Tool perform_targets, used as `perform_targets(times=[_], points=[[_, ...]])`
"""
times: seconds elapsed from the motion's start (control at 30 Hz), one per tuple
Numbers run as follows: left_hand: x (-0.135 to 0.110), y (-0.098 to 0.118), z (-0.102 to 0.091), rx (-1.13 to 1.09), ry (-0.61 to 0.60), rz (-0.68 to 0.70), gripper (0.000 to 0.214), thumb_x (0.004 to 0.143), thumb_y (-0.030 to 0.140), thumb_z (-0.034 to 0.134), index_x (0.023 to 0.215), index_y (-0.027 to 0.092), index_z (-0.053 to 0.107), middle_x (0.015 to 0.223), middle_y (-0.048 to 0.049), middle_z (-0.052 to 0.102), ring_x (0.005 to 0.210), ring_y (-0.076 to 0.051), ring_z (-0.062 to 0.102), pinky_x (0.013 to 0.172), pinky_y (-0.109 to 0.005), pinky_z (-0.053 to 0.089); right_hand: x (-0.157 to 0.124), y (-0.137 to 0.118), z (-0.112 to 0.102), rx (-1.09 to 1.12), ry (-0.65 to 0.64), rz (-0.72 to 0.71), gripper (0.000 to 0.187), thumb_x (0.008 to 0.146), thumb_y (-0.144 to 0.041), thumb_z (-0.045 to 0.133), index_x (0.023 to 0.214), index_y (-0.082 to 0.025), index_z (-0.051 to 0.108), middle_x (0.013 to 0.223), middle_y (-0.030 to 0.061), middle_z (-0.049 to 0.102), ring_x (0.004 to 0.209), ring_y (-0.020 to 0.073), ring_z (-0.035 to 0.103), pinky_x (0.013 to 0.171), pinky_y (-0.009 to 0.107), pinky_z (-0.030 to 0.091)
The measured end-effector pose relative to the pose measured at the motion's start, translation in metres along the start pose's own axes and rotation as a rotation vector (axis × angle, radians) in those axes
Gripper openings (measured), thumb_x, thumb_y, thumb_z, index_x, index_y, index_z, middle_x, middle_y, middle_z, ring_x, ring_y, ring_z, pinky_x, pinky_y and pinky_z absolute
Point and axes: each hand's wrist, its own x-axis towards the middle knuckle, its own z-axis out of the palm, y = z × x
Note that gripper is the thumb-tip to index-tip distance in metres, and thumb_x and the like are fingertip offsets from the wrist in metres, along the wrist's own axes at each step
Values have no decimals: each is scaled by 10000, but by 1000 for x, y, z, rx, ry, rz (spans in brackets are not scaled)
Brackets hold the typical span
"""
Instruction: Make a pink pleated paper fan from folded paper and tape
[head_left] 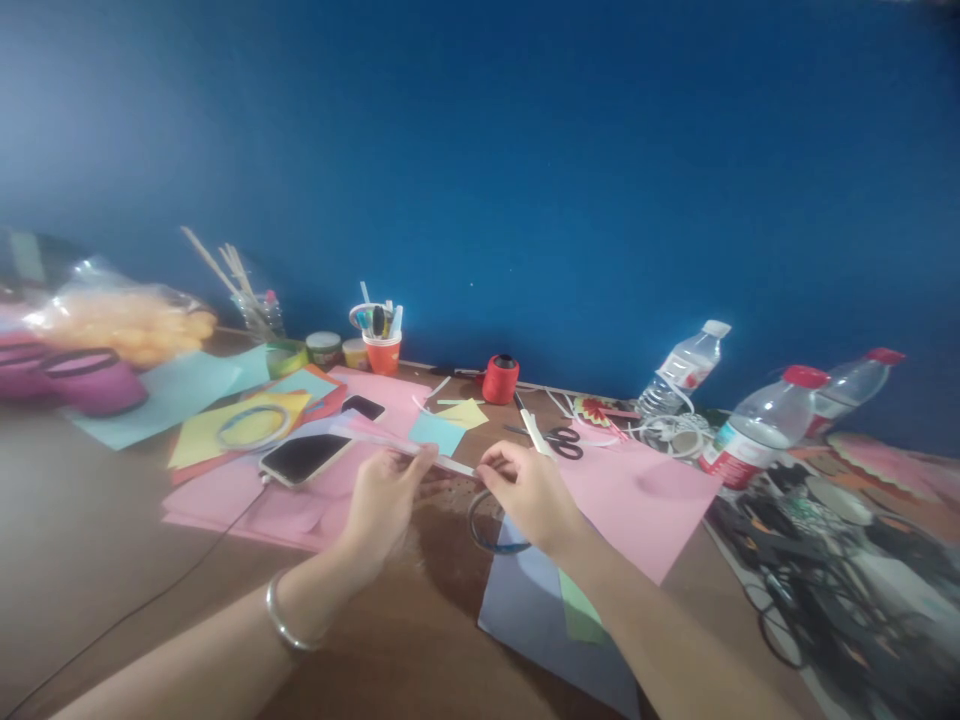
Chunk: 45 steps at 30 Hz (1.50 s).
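Near the middle of the view, my left hand (390, 500) pinches a folded pink-and-white paper strip (375, 436) between thumb and fingers. The strip points left over a phone (300, 460) and ends at my right hand (532, 500). There the right thumb and fingertips close on its near end. A white stick-like tool with a dark tip (534, 425) shows just behind the right hand; whether the hand touches it I cannot tell. Beneath the right hand lie a dark tape ring (484, 540), a bluish-purple sheet (525, 620) and a green piece of paper (581, 608).
Black-handled scissors (566, 443) lie by a pink sheet (630, 490). A red roll (500, 380) and an orange cup of pens (383, 352) stand along the blue wall. Plastic bottles (772, 420) and tangled cables (832, 590) are at right; coloured papers (247, 500) and a charging cable (165, 580) at left.
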Motion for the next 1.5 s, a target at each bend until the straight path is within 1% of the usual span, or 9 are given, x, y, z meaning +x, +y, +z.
perform_targets(times=[0.27,0.4,0.63,0.83,0.93,1.03,1.1,1.27,1.5], points=[[-1,3,2,-55,44,-20,245,652,342,688,703,111,626,627,-26,659,630,-165,644,641,-280,550,-4,3,4,-36,40,-83,82,807,-260,483,793,-237,561,744,-1,680,689,170,635,648,267,432],[-2,5,2,-90,42,-34,239,654,320,694,719,101,624,648,-31,660,622,-143,637,627,-256,549,-7,3,5,-117,75,-131,101,826,-274,473,833,-240,567,759,2,683,700,172,636,604,247,414],[-5,10,4,-123,37,-68,206,679,285,685,722,93,620,645,-31,650,611,-116,625,610,-213,542,-14,10,12,-366,165,-294,194,867,-288,419,903,-210,593,671,40,657,532,151,567,534,252,343],[-3,10,4,-191,36,-108,185,682,261,689,707,90,624,647,-36,647,597,-105,616,605,-199,537,-17,16,16,-457,197,-383,204,873,-265,421,941,-197,601,695,65,660,626,178,601,578,256,354],[-2,10,2,-153,-3,-63,205,678,294,688,710,99,635,665,-32,655,627,-120,624,618,-213,540,-18,15,17,-497,260,-423,203,874,-260,413,954,-188,585,722,63,667,634,169,613,576,245,372],[-3,9,1,-63,-2,26,248,668,340,685,733,102,654,710,-44,674,664,-157,641,658,-265,548,-18,13,19,-435,347,-411,182,870,-259,416,954,-182,559,770,50,677,635,149,624,571,222,392],[-4,7,1,-51,17,52,265,669,357,680,764,110,660,738,-49,685,684,-181,652,667,-292,550,-18,12,19,-394,365,-374,156,864,-253,426,932,-185,548,775,33,678,604,133,622,542,208,386],[-6,4,2,-78,19,43,279,689,352,667,818,105,653,740,-68,696,713,-214,664,643,-305,552,-17,8,21,-434,398,-354,91,828,-257,485,778,-196,531,667,-3,643,569,129,592,514,207,342],[-9,9,6,-132,8,6,236,701,327,665,744,97,630,676,-62,687,665,-185,661,646,-278,547,-19,7,24,-415,398,-341,110,818,-257,496,728,-193,502,594,-21,599,510,107,544,505,209,301]])
